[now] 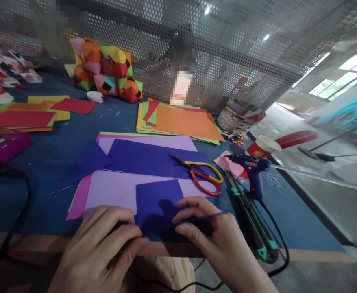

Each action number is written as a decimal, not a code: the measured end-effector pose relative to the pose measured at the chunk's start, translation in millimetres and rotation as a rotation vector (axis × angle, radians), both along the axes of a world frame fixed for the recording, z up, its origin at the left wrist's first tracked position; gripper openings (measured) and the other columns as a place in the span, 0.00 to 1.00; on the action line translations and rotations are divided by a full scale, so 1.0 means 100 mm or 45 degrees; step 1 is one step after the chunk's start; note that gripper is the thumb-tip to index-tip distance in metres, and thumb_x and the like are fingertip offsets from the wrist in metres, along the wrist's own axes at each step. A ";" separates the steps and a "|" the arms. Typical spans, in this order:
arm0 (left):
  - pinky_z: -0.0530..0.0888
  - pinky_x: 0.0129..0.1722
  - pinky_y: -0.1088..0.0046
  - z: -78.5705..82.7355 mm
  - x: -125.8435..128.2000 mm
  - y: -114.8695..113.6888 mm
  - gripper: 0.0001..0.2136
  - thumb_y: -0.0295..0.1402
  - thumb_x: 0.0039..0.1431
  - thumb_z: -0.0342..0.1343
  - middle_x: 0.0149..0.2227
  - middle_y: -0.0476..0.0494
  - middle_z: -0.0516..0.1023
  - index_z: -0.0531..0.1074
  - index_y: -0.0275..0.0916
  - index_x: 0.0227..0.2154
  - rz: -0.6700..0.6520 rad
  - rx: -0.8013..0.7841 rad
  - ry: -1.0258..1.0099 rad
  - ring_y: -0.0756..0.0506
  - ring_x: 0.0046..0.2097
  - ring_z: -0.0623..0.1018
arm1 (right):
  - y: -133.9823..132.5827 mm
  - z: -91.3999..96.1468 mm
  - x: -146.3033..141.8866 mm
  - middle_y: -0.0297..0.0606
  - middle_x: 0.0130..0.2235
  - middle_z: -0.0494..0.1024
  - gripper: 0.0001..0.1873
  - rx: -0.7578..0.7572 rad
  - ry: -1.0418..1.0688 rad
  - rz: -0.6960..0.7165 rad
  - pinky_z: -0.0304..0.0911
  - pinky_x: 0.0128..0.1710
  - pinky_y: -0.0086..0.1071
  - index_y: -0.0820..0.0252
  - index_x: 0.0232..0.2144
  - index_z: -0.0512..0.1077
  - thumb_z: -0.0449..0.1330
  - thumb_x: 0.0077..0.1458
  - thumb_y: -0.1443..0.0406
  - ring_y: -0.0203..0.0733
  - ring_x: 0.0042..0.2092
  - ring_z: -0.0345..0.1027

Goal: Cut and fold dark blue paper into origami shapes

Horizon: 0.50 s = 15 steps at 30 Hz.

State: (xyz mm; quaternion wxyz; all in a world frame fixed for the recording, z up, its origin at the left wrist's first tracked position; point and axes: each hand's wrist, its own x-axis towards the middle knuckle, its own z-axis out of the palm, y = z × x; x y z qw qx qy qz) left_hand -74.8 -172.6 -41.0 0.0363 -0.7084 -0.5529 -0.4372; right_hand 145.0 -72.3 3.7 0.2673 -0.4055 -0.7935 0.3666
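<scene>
A square of dark blue paper (155,195) is held on the table-edge side of the scissors (192,165), a little to their left. Its lower left corner is gripped by the left hand (103,244), fingers bent and close together. Its right side is pinched by the right hand (209,226), where a thin blue edge is seen between thumb and fingers — whether it is a fold cannot be told. Under the scissors' blades a wide blue strip (144,156) is laid across a lilac sheet (114,189).

To the right of the scissors a glue gun (254,175) is set down, its red light lit; a pale label is borne on its barrel, too small to be read. Beside it a green-and-black cutter (248,219) is placed. Beyond the gun, a red-and-white paper cup (260,147) is marked with a gold emblem — no lettering can be made out. Behind the scissors, orange paper (187,122) is stacked.
</scene>
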 end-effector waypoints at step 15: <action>0.72 0.44 0.66 0.00 0.17 0.02 0.14 0.17 0.68 0.58 0.33 0.50 0.74 0.67 0.41 0.29 0.141 0.056 0.024 0.47 0.39 0.75 | 0.05 -0.22 -0.33 0.51 0.38 0.87 0.23 0.665 -0.428 -0.279 0.75 0.28 0.39 0.65 0.53 0.76 0.58 0.71 0.52 0.55 0.34 0.84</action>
